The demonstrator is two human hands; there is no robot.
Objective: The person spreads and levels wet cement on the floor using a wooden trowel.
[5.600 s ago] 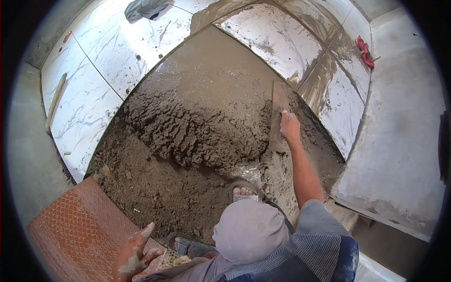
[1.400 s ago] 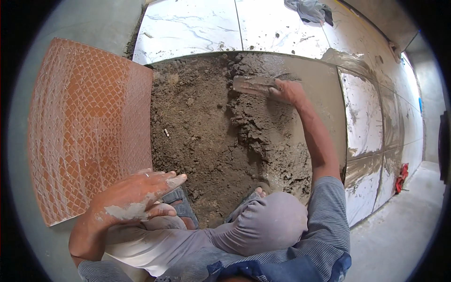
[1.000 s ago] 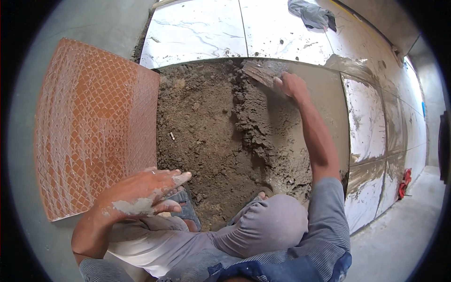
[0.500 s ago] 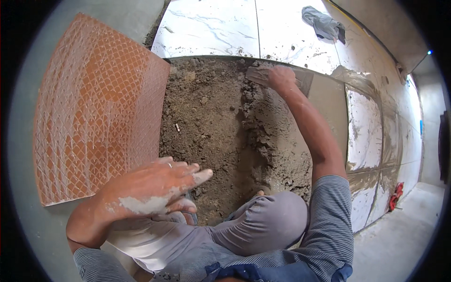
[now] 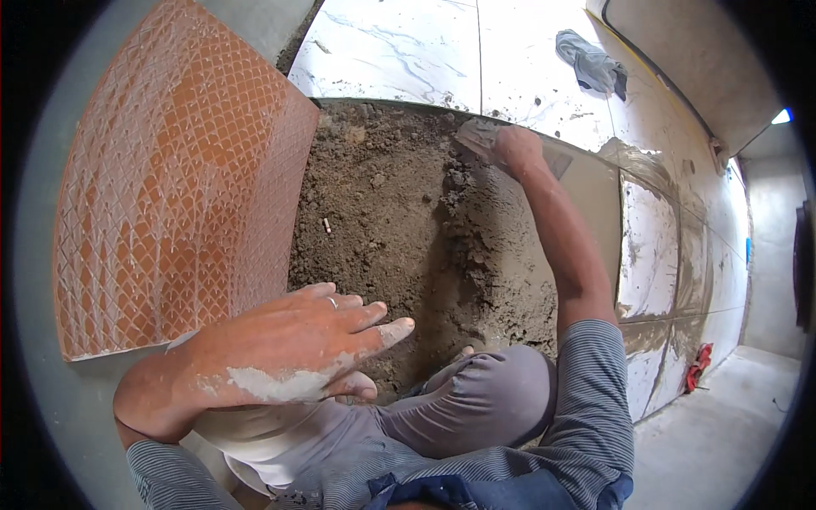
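Note:
At the far edge of the brown mortar bed (image 5: 374, 200), my right hand (image 5: 518, 151) is closed on a flat trowel (image 5: 478, 136). The trowel's blade lies against wet mortar beside the white tiles, and its handle is hidden in my fist. Smoothed grey mortar (image 5: 591, 191) covers the bed's right side, while a rough ridge (image 5: 463, 242) runs down its middle. My left hand (image 5: 289, 348) is held over my lap and the near left of the bed. It is empty, fingers stretched out, with pale mortar smeared along the thumb side.
A large tile (image 5: 183, 170) with an orange, ridged back stands at the left. White marbled tiles (image 5: 399, 51) lie beyond the bed, with a grey cloth (image 5: 591, 64) on them. Mortar-smeared tiles (image 5: 650, 246) and a red item (image 5: 699, 367) are at the right. A small white stub (image 5: 326, 225) lies on the mortar.
My left hand has shifted right, further over the mortar. The trowel has turned slightly and stays near the far edge in my right hand. The whole view has shifted a little.

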